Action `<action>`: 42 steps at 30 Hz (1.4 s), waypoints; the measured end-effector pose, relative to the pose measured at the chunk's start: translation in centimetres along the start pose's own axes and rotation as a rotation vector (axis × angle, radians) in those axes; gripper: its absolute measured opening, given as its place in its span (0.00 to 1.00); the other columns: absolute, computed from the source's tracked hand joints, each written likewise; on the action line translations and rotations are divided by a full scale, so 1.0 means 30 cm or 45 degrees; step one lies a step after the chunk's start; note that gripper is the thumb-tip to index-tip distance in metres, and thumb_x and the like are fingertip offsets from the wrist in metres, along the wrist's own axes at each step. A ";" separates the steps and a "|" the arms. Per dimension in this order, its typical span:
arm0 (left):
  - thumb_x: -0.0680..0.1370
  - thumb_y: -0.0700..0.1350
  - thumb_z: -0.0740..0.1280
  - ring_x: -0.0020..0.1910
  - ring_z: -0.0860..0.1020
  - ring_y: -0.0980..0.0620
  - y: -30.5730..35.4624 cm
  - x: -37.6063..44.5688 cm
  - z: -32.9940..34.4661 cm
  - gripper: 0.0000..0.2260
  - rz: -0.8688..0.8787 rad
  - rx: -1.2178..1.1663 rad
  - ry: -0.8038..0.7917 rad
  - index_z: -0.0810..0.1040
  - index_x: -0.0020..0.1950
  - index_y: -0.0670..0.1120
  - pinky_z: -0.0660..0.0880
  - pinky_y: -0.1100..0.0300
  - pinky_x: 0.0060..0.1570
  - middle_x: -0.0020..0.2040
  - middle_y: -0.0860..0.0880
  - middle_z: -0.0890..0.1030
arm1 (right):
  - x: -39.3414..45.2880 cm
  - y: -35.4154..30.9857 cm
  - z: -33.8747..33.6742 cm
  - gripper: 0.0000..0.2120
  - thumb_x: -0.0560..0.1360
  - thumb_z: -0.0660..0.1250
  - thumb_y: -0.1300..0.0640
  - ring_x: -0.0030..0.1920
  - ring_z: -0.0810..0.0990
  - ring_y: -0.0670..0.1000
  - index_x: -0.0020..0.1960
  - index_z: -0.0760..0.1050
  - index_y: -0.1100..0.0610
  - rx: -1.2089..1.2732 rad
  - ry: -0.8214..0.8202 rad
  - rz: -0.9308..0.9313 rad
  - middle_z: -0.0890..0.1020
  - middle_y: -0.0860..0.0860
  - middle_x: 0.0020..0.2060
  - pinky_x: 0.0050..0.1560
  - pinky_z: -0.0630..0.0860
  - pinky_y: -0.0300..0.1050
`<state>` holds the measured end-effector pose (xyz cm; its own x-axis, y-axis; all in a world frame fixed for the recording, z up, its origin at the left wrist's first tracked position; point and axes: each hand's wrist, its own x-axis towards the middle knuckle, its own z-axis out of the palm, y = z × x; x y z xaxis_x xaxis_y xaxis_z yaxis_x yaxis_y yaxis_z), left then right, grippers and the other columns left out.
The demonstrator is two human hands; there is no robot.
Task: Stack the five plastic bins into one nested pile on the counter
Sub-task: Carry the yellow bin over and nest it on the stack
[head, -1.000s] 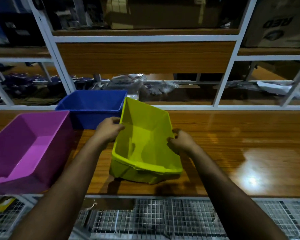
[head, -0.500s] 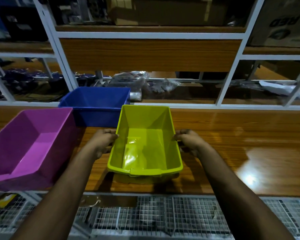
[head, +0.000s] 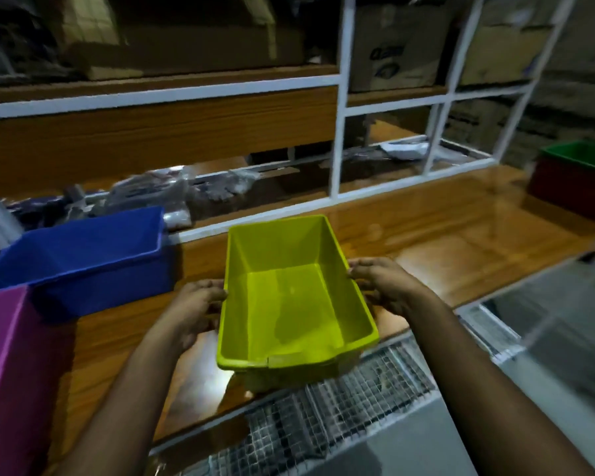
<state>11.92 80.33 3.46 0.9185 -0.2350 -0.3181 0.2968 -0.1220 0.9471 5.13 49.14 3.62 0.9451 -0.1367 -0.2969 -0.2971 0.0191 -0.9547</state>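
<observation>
Yellow-green plastic sat between my palms: the yellow bin (head: 294,297) hung at the near edge of the counter (head: 443,242), my left hand (head: 194,312) and right hand (head: 387,290) each gripping a long rim with curled fingers. The green bin (head: 579,159) already sat nested in the red bin (head: 564,192) far to my right, so that looked like the pile to join. To seat it well, I judged I should keep it level, match its long side to theirs, and lower straight down.

Purple bin (head: 4,365) cut off at left edge; green bin (head: 584,156) blurred, cropped at right edge
</observation>
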 end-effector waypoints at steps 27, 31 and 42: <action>0.77 0.34 0.61 0.40 0.81 0.50 -0.121 -0.457 1.860 0.13 -0.107 0.167 -1.174 0.80 0.56 0.46 0.79 0.56 0.38 0.44 0.47 0.85 | -1.421 0.587 -1.372 0.13 0.79 0.60 0.66 0.40 0.81 0.52 0.57 0.78 0.57 0.635 1.052 -0.023 0.85 0.54 0.43 0.40 0.80 0.47; 0.76 0.35 0.61 0.39 0.81 0.50 -0.112 -0.514 2.116 0.14 -0.095 0.171 -1.204 0.80 0.57 0.46 0.79 0.56 0.37 0.45 0.46 0.84 | -1.513 0.607 -1.597 0.13 0.79 0.59 0.66 0.36 0.81 0.49 0.54 0.79 0.56 0.668 1.103 -0.025 0.85 0.52 0.38 0.34 0.80 0.43; 0.78 0.34 0.60 0.42 0.80 0.46 -0.067 -0.384 2.842 0.13 -0.080 0.190 -1.271 0.79 0.58 0.43 0.79 0.53 0.40 0.46 0.42 0.82 | -1.468 0.658 -2.242 0.16 0.78 0.59 0.67 0.43 0.83 0.54 0.63 0.79 0.61 0.691 1.294 -0.067 0.85 0.58 0.47 0.41 0.81 0.46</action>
<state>-21.54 1.08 1.60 0.2434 -0.9148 -0.3222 0.2385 -0.2656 0.9341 -51.51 -11.09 -0.65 0.3357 -0.8799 -0.3364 0.0705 0.3796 -0.9225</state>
